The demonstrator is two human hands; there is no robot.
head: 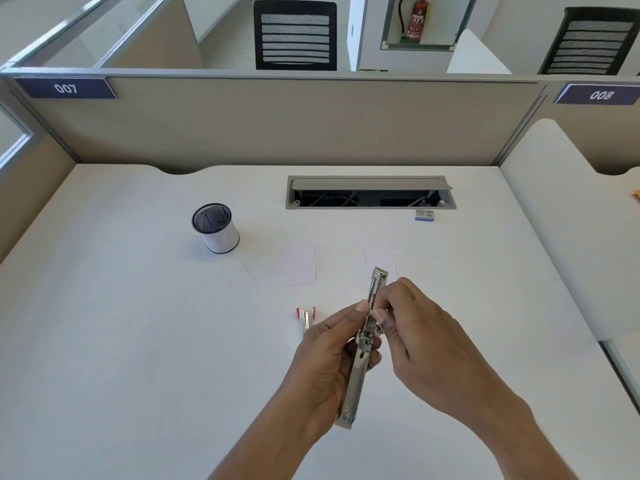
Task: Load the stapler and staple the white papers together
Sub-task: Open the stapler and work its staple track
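Near the 6 o'clock edge of the view, both forearms reach in over the white table (pixel 121 341). The left hand (pixel 322 362) grips the lower half of the silver stapler (pixel 356 379), fingers curled round it from the left and the thumb tip lying against its side. The stapler is held off the table, standing nearly on end, its nose tilted toward 12 o'clock. The right hand (pixel 419 337) comes in from 4 o'clock and pinches the stapler's upper metal part between thumb and forefinger; whether it also holds staples I cannot tell. At 10 o'clock from the left hand, a small metal piece with pink ends (pixel 305 317) lies on the table. Farther out lie two white papers, apart from each other: the left paper (pixel 300 266) at 11 o'clock from the stapler's nose and the right paper (pixel 381 261) just behind it. A mesh pen cup (pixel 216 228) stands toward 10 o'clock. A small staple box (pixel 424 215) lies at 1 o'clock, just beside the open cable hatch (pixel 370 192). Beyond runs the beige partition (pixel 277 126).
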